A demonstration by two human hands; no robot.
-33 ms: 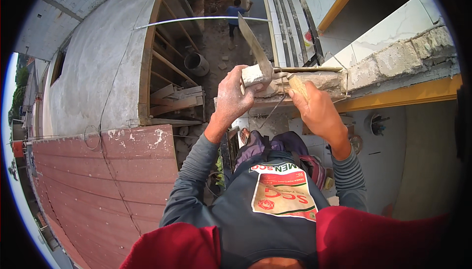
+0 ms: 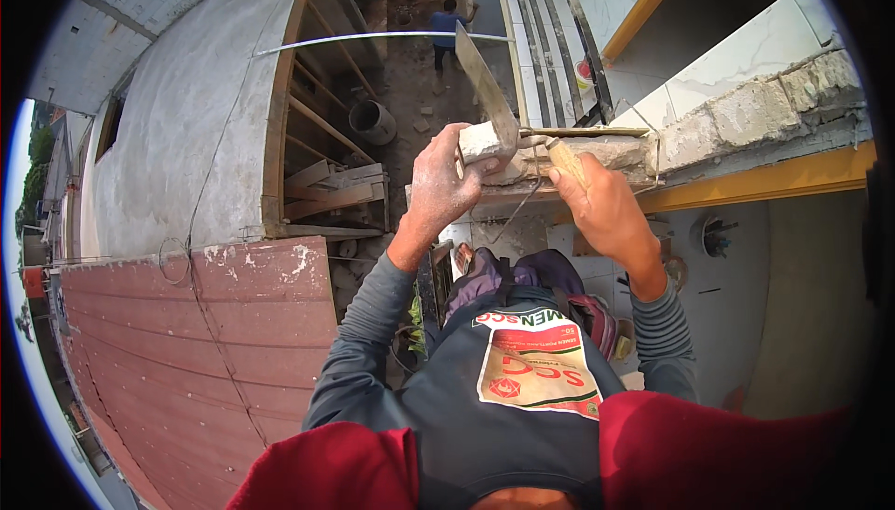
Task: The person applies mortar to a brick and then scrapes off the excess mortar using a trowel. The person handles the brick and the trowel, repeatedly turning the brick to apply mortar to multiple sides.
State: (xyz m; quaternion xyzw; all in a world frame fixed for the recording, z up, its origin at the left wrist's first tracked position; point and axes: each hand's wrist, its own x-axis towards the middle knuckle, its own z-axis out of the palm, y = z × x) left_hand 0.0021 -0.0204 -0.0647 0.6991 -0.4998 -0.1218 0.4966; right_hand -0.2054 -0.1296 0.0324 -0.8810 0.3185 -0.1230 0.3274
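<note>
My left hand [image 2: 440, 186], dusted with grey mortar, grips a small white block [image 2: 481, 143] at the end of a rough block wall top [image 2: 746, 114]. My right hand [image 2: 604, 210] is closed on the wooden handle of a trowel [image 2: 487, 89]. The trowel's steel blade points up and away, and its heel rests against the white block. Both hands are close together over the wall's end, high above the ground. My grey sleeves and dark apron with a printed patch [image 2: 536, 365] fill the lower middle.
Far below runs a dirt alley with a person in blue [image 2: 447, 27] and a round bucket [image 2: 372, 122]. Timber scaffolding [image 2: 328, 186] lines a grey plastered wall [image 2: 177, 128]. A red-brown sheet roof [image 2: 205, 342] lies lower left. A yellow beam [image 2: 764, 186] runs under the block wall.
</note>
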